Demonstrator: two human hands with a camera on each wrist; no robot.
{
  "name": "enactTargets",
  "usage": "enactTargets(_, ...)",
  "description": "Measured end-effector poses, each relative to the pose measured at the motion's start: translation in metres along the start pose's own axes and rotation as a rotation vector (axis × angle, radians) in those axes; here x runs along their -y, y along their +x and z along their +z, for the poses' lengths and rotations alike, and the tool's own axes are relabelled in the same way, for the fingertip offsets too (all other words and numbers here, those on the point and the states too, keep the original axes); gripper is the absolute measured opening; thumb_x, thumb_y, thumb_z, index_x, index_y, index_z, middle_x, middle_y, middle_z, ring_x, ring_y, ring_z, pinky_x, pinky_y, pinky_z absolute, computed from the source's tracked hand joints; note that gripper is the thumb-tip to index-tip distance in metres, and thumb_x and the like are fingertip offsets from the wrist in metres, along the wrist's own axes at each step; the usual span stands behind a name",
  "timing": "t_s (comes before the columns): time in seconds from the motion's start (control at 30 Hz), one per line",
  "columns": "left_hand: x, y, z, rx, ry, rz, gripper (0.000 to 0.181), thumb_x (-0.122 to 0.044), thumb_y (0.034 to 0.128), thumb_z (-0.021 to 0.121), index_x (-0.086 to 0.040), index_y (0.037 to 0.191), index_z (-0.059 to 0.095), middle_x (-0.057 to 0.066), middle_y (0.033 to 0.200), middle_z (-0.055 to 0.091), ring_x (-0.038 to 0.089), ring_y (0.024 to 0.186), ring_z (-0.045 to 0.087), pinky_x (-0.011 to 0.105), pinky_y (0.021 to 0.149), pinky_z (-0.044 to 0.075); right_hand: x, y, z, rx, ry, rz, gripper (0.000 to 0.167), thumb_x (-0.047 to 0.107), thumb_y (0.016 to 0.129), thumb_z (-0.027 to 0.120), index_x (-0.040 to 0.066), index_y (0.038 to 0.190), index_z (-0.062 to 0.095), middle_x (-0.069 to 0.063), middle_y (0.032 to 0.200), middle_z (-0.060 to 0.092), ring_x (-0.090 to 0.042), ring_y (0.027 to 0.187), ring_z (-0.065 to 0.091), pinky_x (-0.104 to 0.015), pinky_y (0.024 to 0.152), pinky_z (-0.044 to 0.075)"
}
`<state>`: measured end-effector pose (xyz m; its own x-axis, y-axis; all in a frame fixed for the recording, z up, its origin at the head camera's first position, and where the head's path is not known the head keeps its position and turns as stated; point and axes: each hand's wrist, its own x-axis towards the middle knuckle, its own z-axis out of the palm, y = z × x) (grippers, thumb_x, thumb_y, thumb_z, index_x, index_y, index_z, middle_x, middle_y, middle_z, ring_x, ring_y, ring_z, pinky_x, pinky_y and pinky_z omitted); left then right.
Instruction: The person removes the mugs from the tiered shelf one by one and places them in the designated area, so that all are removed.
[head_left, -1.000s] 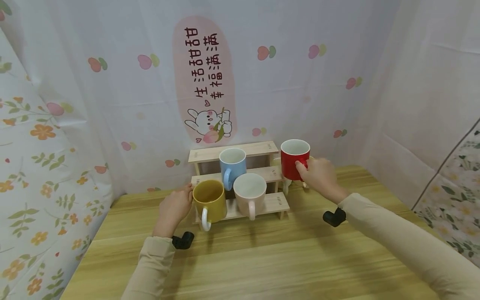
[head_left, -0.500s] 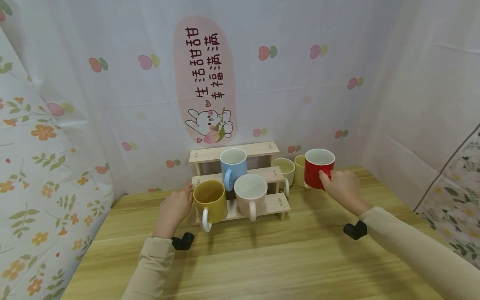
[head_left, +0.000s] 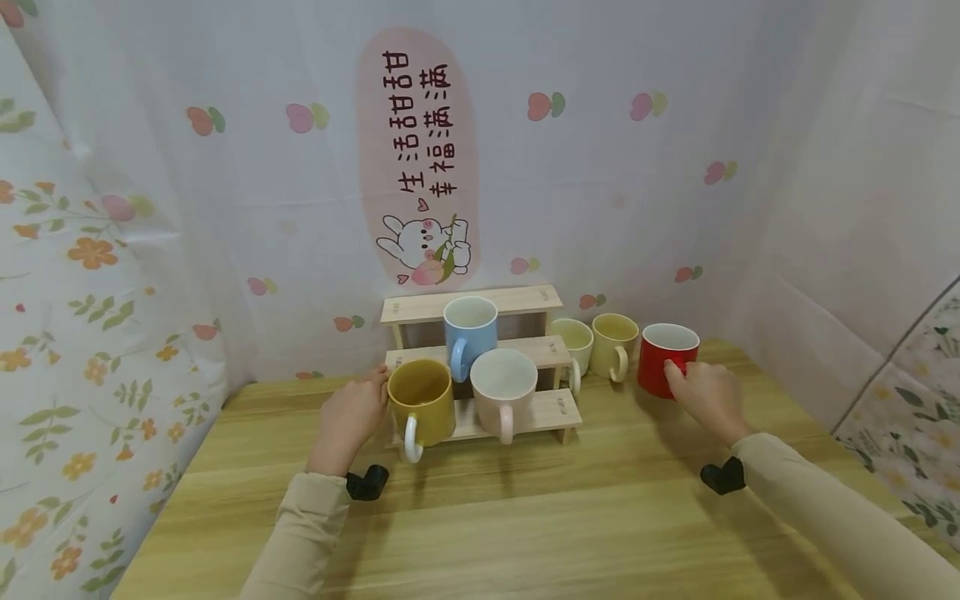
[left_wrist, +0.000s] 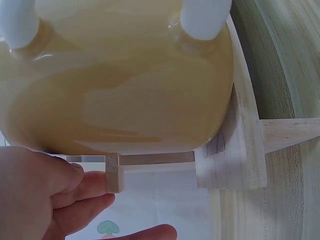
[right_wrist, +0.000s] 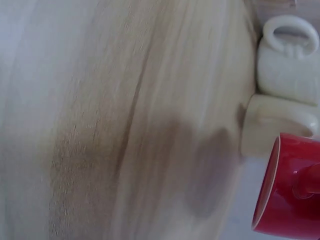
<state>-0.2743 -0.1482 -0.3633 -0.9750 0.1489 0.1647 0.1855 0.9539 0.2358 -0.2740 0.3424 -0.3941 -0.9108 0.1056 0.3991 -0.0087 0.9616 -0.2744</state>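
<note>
At the right back of the table, my right hand (head_left: 708, 400) grips the red mug (head_left: 654, 367) by its handle side. Whether the mug's base touches the table I cannot tell. In the right wrist view the red mug (right_wrist: 292, 190) shows, but the hand does not. My left hand (head_left: 351, 419) holds the left end of the three-step wooden rack (head_left: 528, 417); its thumb and fingers (left_wrist: 85, 186) pinch a wooden part in the left wrist view. On the rack stand a mustard mug (head_left: 429, 417) with a white handle, a pale pink mug (head_left: 501, 404) and a light blue mug (head_left: 476, 333).
Two pale yellow mugs, one beside the rack (head_left: 573, 337) and another mug (head_left: 613, 346) to its right, stand at the back between the rack and the red mug. A printed curtain (head_left: 600, 192) hangs behind the wood-grain table (head_left: 495, 517).
My right hand has carried the red mug rightward and down, from beside the rack to the right of the pale yellow mugs, uncovering them. The left hand stays at the rack.
</note>
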Motion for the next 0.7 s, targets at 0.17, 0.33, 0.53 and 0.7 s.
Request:
enactTargets(0.17, 0.001, 0.003, 0.001, -0.008, -0.002, -0.005, 0.038, -0.023, 0.1026, 0.039, -0.010, 0.133, 0.056, 0.016, 0.126, 0.062, 0.045, 0.087, 0.065, 0.053, 0.057, 0.053, -0.010, 0.006, 0.013, 0.020, -0.007, 0.050, 0.056, 0.032, 0.097, 0.037, 0.013, 0.044, 0.039, -0.002, 0.046, 0.042, -0.023, 0.047, 0.043, -0.032, 0.042, 0.029)
enactTargets(0.33, 0.000, 0.002, 0.003, -0.017, -0.002, -0.008, 0.038, -0.023, 0.1025, 0.039, -0.010, 0.134, 0.056, 0.011, 0.132, 0.060, 0.045, 0.091, 0.065, 0.055, 0.062, 0.053, -0.018, 0.011, 0.025, 0.081, -0.005, 0.077, 0.056, 0.033, 0.098, 0.036, 0.012, 0.047, 0.044, -0.004, 0.050, 0.048, -0.028, 0.050, 0.051, -0.035, 0.044, 0.034)
enactTargets(0.53, -0.001, 0.002, 0.004, -0.024, -0.013, -0.012, 0.039, -0.024, 0.1024, 0.039, -0.010, 0.134, 0.056, 0.015, 0.126, 0.062, 0.044, 0.089, 0.065, 0.054, 0.062, 0.053, -0.022, 0.015, 0.034, 0.118, 0.008, 0.100, 0.057, 0.035, 0.098, 0.032, 0.011, 0.048, 0.044, -0.005, 0.051, 0.048, -0.027, 0.052, 0.052, -0.035, 0.045, 0.035)
enactTargets(0.7, 0.000, 0.002, 0.004, -0.051, -0.008, -0.015, 0.039, -0.024, 0.1024, 0.040, -0.010, 0.134, 0.056, 0.015, 0.125, 0.063, 0.043, 0.086, 0.066, 0.052, 0.059, 0.053, -0.022, 0.022, 0.038, 0.098, 0.020, 0.080, 0.057, 0.033, 0.100, 0.033, 0.011, 0.048, 0.043, -0.006, 0.051, 0.047, -0.029, 0.050, 0.051, -0.039, 0.045, 0.038)
